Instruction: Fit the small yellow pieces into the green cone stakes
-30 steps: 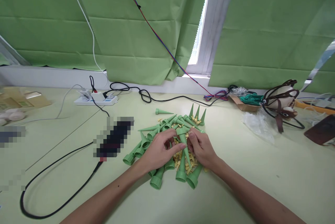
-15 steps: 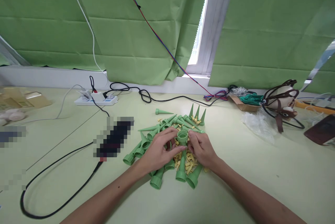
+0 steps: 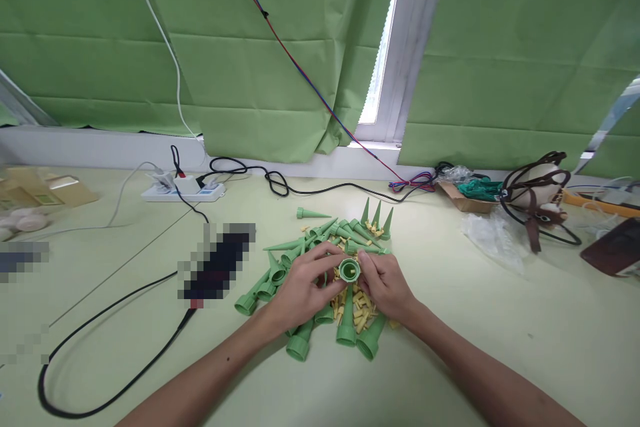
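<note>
A green plastic cone (image 3: pixel 349 270) is held between both hands, its round open end facing up toward the camera, with a small yellow bit showing inside. My left hand (image 3: pixel 310 280) grips its left side with curled fingers. On its right side, my right hand (image 3: pixel 385 280) pinches it with thumb and fingers. Small yellow pieces (image 3: pixel 364 310) lie in a heap beneath the hands. Around them is a pile of green cones (image 3: pixel 300 340), several with open ends facing the front. Three cones (image 3: pixel 387 222) stand points up behind the pile.
A blurred black device (image 3: pixel 220 264) with a cable lies left of the pile. Behind it is a white power strip (image 3: pixel 185 191). At the back right are a cardboard box (image 3: pixel 467 199), a plastic bag (image 3: pixel 495 237) and a brown-strapped bag (image 3: pixel 537 190).
The held cone has tilted so that its open end faces the camera more directly, and a yellow bit now shows inside. Both hands have stayed nearly in place.
</note>
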Tool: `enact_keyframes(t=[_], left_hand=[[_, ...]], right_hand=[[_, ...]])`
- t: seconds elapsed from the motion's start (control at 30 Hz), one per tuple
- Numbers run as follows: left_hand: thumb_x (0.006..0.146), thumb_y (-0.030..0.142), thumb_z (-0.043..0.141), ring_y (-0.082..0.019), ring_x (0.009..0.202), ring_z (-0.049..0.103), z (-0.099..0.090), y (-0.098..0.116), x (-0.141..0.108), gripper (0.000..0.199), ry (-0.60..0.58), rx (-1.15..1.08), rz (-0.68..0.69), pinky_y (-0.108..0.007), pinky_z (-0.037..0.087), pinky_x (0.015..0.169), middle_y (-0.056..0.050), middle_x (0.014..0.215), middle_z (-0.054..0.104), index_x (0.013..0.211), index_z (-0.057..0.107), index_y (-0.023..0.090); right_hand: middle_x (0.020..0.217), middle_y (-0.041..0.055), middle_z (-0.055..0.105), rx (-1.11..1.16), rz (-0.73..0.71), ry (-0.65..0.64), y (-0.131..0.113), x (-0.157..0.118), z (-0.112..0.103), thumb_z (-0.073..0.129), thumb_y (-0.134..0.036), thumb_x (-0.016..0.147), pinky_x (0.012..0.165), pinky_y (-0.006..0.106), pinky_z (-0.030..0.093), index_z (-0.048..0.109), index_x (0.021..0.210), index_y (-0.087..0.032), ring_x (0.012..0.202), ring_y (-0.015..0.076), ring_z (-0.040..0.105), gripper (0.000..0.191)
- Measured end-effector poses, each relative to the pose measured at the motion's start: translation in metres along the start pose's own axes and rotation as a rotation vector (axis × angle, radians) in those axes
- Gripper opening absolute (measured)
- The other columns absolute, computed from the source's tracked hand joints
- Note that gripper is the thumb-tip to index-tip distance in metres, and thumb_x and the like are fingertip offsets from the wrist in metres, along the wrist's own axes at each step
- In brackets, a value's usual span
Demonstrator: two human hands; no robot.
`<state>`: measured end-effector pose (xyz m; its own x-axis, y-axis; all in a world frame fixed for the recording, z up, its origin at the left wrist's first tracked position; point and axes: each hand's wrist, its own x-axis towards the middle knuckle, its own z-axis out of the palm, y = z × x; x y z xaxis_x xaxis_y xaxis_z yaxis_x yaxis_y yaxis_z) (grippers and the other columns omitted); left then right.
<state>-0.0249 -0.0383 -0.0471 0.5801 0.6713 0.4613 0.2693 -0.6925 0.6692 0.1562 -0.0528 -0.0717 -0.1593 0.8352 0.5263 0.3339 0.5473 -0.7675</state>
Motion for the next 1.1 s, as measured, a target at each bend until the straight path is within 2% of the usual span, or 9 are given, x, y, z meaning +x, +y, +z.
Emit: enact_keyframes(t=[0.27,0.53,0.77,0.93,1.1], left_hand=[[0.092,0.017,0.053,-0.013,0.073,0.053,0.0031,0.0002,-0.0006,0.020,0.024,0.023,-0.010,-0.023,0.046,0.061,-0.006,0.102,0.060,0.104,0.067,0.021],[0.087,0.021,0.060,-0.010,0.062,0.049,0.0034,0.0042,0.0016,0.005,0.073,0.020,-0.100,-0.023,0.041,0.056,0.000,0.083,0.054,0.092,0.058,0.018],[0.087,0.029,0.061,-0.011,0.059,0.044,0.0037,0.0034,0.0015,0.022,0.043,0.011,-0.164,-0.022,0.036,0.054,0.004,0.067,0.046,0.073,0.048,0.018],[0.089,0.022,0.054,-0.011,0.062,0.046,0.0025,0.0022,0.0026,0.013,-0.016,-0.047,-0.213,-0.021,0.037,0.055,0.002,0.070,0.052,0.077,0.056,0.017],[0.096,0.036,0.045,-0.011,0.055,0.043,0.0026,-0.0011,0.0032,0.030,-0.053,-0.243,-0.300,-0.022,0.036,0.050,0.002,0.063,0.049,0.075,0.054,0.017]], right_hand=[[0.046,-0.0021,0.044,0.019,-0.009,0.014,0.0000,-0.0011,0.0006,0.032,-0.037,0.102,0.049,0.027,0.033,0.039,0.053,-0.021,0.043,0.0105,0.039,0.052],[0.051,-0.0022,0.044,0.036,-0.011,0.039,0.0011,-0.0019,0.0016,0.033,-0.038,0.103,0.050,0.027,0.035,0.039,0.057,-0.021,0.046,0.0108,0.040,0.049],[0.051,-0.0020,0.042,0.000,-0.048,0.087,-0.0002,-0.0030,0.0014,0.031,-0.041,0.103,0.047,0.025,0.033,0.039,0.059,-0.021,0.046,0.0104,0.039,0.049],[0.053,-0.0021,0.043,0.013,-0.058,0.109,-0.0010,-0.0037,0.0008,0.031,-0.039,0.103,0.048,0.025,0.033,0.040,0.061,-0.021,0.047,0.0106,0.039,0.046],[0.054,-0.0024,0.044,0.028,-0.035,0.076,0.0026,-0.0048,0.0001,0.032,-0.038,0.103,0.049,0.025,0.034,0.041,0.063,-0.021,0.048,0.0109,0.040,0.044]])
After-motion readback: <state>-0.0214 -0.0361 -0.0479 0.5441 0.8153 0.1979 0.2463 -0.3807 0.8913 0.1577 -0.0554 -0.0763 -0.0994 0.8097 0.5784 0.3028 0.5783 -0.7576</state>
